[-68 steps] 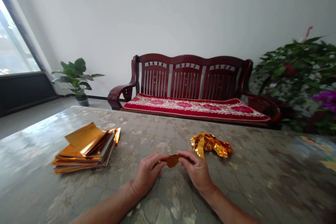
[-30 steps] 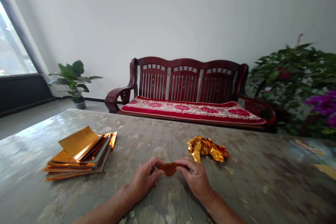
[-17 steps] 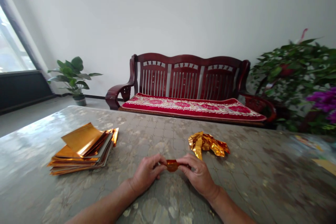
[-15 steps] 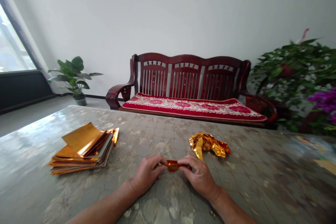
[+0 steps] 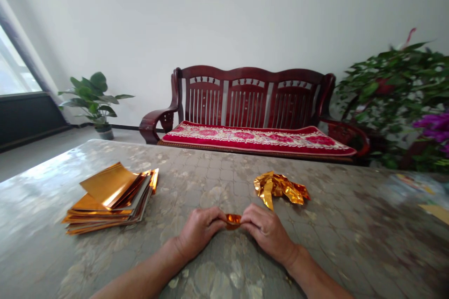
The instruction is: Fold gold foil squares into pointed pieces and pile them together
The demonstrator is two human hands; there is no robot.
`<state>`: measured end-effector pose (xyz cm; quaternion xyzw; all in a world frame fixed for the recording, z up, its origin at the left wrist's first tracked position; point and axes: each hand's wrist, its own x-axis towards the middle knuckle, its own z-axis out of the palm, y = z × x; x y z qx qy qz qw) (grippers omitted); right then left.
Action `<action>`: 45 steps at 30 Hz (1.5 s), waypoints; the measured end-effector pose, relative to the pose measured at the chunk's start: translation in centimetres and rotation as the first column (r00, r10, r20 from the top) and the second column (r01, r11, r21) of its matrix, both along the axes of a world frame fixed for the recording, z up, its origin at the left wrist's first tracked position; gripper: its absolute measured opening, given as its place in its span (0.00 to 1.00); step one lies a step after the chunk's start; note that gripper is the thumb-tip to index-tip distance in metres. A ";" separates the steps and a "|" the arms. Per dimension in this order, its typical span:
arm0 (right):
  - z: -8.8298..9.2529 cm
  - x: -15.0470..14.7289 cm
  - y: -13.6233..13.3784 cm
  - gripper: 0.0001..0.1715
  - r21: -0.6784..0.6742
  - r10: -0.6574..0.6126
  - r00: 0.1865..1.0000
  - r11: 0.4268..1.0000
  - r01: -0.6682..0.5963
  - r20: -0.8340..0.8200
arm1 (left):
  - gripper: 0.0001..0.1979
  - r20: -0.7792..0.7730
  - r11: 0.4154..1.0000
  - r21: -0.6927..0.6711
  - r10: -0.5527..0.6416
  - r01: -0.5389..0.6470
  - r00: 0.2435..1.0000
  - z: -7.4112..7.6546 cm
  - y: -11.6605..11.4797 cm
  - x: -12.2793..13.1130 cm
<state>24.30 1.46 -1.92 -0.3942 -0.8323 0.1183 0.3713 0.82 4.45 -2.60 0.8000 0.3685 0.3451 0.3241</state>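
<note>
One pale wall (image 5: 224, 18) fills the back of the room, with a window (image 5: 16, 72) at far left above a dark panel (image 5: 31, 119). Across the front spreads the table (image 5: 196, 177), its top grey-brown, patterned with pale flowers over a lattice of lines, and glossy where light falls at the left. Beyond it stands a bench (image 5: 247, 107) of dark red wood with a slatted back, a red cover (image 5: 259, 138) with white and pink flowers along its seat. A large plant (image 5: 400, 84) crowds the right side, purple flowers (image 5: 435, 126) beside it; a smaller potted plant (image 5: 94, 96) stands on the floor (image 5: 66, 140) left of the bench. On the table's left lies an uneven stack (image 5: 108, 196) of gold and copper-coloured sheets, the top one askew. At far right, a clear bag (image 5: 414, 187) shows coloured print too blurred to read, near a tan card (image 5: 437, 213). The left hand (image 5: 201, 226) and right hand (image 5: 270, 229) face each other low in the middle, fingers pinched against thumbs. Crumpled foil (image 5: 278, 189) lies just past the right hand. Smallest is the strip (image 5: 233, 220), shiny and copper-coloured, held at one end by each hand; whether it touches the table I cannot tell.
</note>
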 end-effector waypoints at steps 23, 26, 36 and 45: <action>0.5 0.3 -0.3 0.13 -0.001 0.101 0.985 0.995 -0.101 0.142 | 0.11 -0.250 0.973 0.187 -0.082 0.132 0.965 0.5 0.0 -0.7; 0.3 0.4 -0.2 0.11 -0.007 0.110 0.989 0.994 -0.110 0.096 | 0.09 -0.229 0.985 0.156 -0.030 0.067 0.973 0.3 0.0 -0.7; 0.3 0.3 -0.3 0.14 0.005 0.092 0.993 0.996 -0.093 0.075 | 0.11 -0.190 0.985 0.152 -0.048 0.077 0.981 -0.1 0.2 -0.6; 0.3 0.2 -0.3 0.15 0.018 0.091 0.992 0.995 -0.093 0.082 | 0.11 -0.139 0.992 0.108 -0.057 0.073 0.989 0.1 -0.2 -0.4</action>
